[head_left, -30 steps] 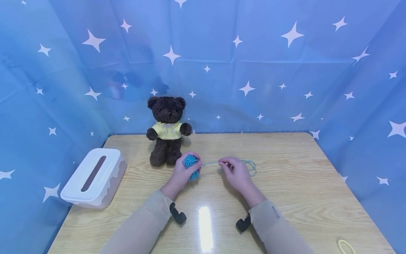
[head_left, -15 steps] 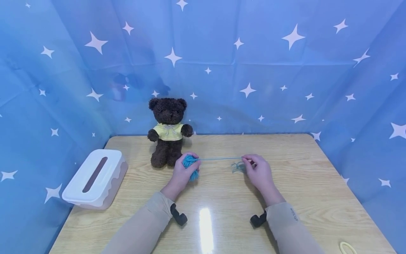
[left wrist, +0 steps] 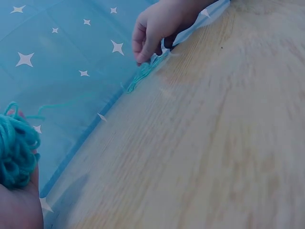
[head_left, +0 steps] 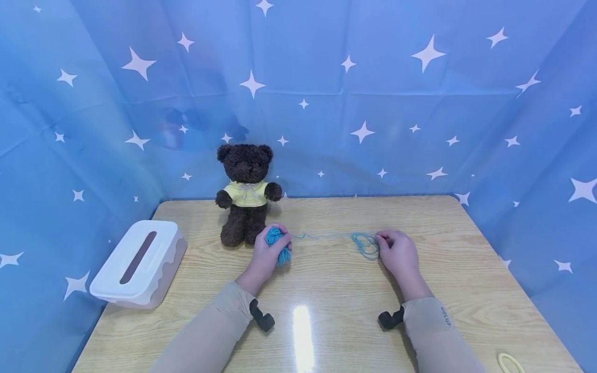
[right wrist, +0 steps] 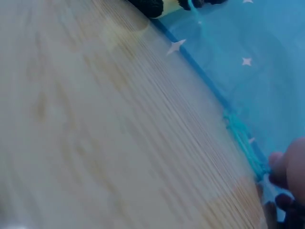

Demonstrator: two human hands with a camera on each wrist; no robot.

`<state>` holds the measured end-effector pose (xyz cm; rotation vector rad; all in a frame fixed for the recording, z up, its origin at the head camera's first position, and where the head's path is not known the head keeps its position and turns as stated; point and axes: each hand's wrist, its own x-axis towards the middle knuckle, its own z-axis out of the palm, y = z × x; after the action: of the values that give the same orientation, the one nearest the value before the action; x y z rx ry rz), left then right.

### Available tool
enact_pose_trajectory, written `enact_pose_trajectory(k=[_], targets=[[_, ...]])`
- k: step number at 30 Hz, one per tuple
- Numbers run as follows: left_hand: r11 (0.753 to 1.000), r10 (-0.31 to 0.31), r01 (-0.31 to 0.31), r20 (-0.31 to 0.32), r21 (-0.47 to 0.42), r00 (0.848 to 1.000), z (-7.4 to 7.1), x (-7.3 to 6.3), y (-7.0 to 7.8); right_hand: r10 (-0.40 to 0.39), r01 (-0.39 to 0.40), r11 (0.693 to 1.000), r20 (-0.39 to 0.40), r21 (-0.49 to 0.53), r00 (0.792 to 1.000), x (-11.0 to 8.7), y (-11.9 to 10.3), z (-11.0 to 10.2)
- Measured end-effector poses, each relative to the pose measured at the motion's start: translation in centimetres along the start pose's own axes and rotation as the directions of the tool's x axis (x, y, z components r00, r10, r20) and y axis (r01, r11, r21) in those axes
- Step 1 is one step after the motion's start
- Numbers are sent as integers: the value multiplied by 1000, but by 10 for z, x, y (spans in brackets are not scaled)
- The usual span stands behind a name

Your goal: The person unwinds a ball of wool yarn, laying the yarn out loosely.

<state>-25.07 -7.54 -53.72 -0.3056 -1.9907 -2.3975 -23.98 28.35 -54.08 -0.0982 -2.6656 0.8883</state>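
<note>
My left hand (head_left: 265, 255) grips a bundle of teal yarn (head_left: 276, 239), with thumb and fingers curled round it. In the left wrist view the bundle (left wrist: 18, 148) shows its loose loops at the left edge. Farther right, my right hand (head_left: 400, 254) pinches a few loose loops of yarn (head_left: 366, 245) between thumb and fingertips. A thin strand (head_left: 322, 237) runs between the two hands, wavy near the bundle. In the right wrist view the loops (right wrist: 245, 145) hang from the fingertips, and the rest of the hand is mostly cut off.
A brown teddy bear (head_left: 245, 191) in a yellow top stands behind my left hand. At the table's left edge sits a white lidded box (head_left: 135, 261) with a slot. A pale yellow ring (head_left: 509, 362) lies at the front right of the wooden table (head_left: 336, 321).
My right hand has moved right, away from the bundle, lengthening the strand between the hands. It was drawn straight half a second ago and is wavy now. My left hand stays nearly in place.
</note>
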Motion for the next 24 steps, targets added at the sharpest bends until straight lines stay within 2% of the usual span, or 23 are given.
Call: enact_pose_trajectory(k=[8,13,15,18,21,24], targets=[[1000,-4,4,13,-3,1000,-1,0,0,37,-33,997,54,-73,998,0,0,-3],[1000,-1,2,27,-9,1000,-1,-2,-1,17,-16,999,17,-49,1000,-2,-7,-1],[1000,-1,1,31,-17,1000,-1,-2,-1,-28,28,1000,-24,-10,999,-3,-14,2],[1000,2,-1,41,-21,999,-1,-2,-1,-143,147,987,-60,69,988,-8,-31,13],[1000,7,-6,59,-21,998,-1,-1,-2,-272,272,949,-23,159,962,-17,-54,27],[1000,8,-7,81,-25,997,-1,-1,-2,-358,339,910,42,238,933,-27,-80,41]])
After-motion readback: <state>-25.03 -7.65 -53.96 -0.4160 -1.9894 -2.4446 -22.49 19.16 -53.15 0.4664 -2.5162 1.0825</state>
